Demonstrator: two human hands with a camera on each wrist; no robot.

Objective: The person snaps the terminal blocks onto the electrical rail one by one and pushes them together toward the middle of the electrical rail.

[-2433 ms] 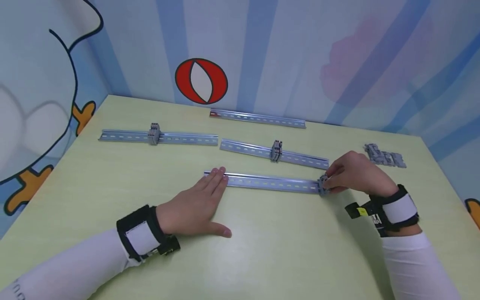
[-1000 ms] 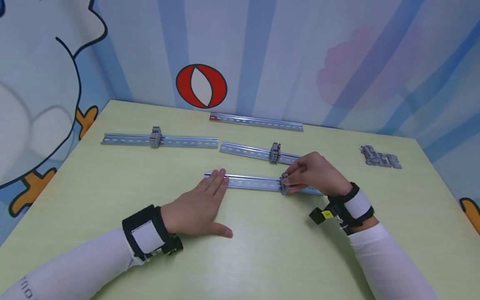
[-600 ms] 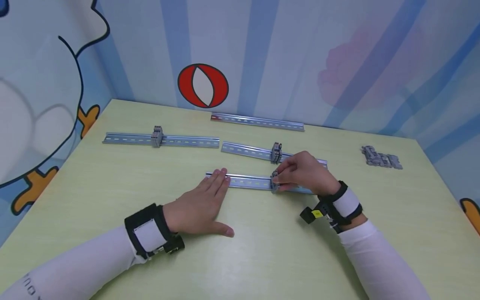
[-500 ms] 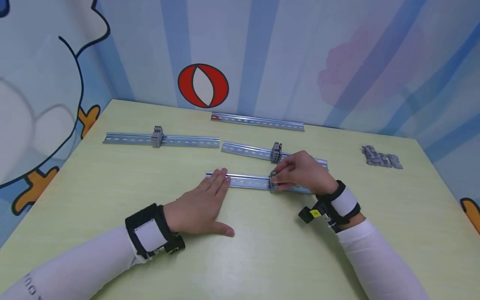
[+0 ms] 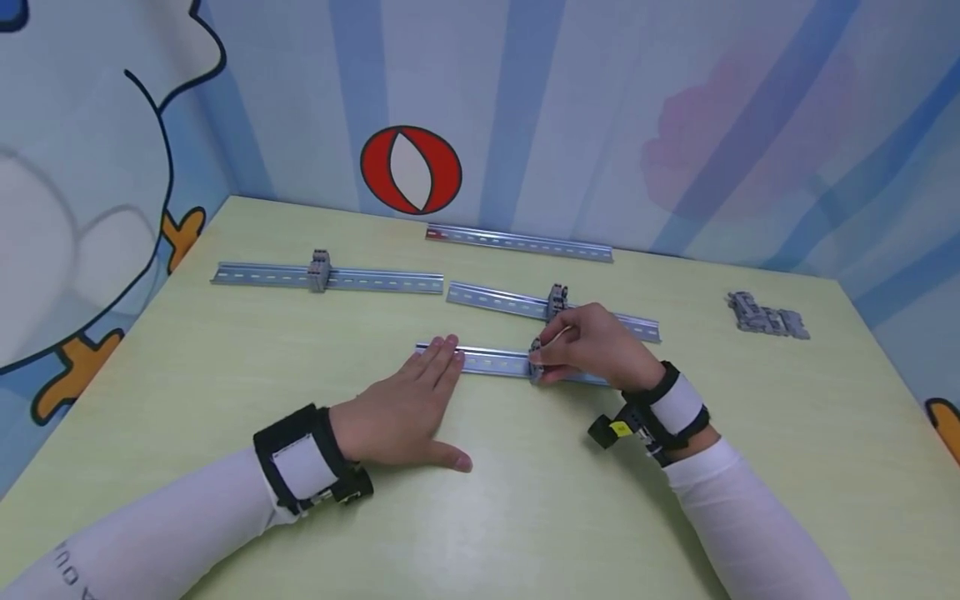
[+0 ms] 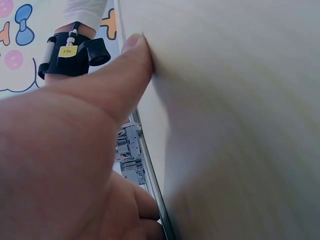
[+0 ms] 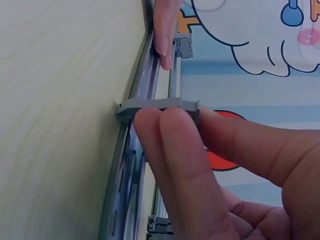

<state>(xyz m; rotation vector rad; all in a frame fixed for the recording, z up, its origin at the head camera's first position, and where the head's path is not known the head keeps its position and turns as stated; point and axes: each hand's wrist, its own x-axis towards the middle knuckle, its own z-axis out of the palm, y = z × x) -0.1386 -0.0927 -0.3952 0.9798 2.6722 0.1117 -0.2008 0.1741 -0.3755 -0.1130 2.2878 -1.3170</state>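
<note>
Grey terminal block (image 7: 157,103), pinched in the right hand (image 5: 596,346), has slid from the right end of the near rail (image 5: 495,362) to about mid-length — left hand (image 5: 401,408) straight-fingered across its left end — so positioning seems under way.

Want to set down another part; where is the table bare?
Bare: the table between left sleeve and right sleeve; also between right sleeve and the loose grey pieces. Crowded: mid-table, where left hand and right hand share the front rail, close to another rail.
</note>
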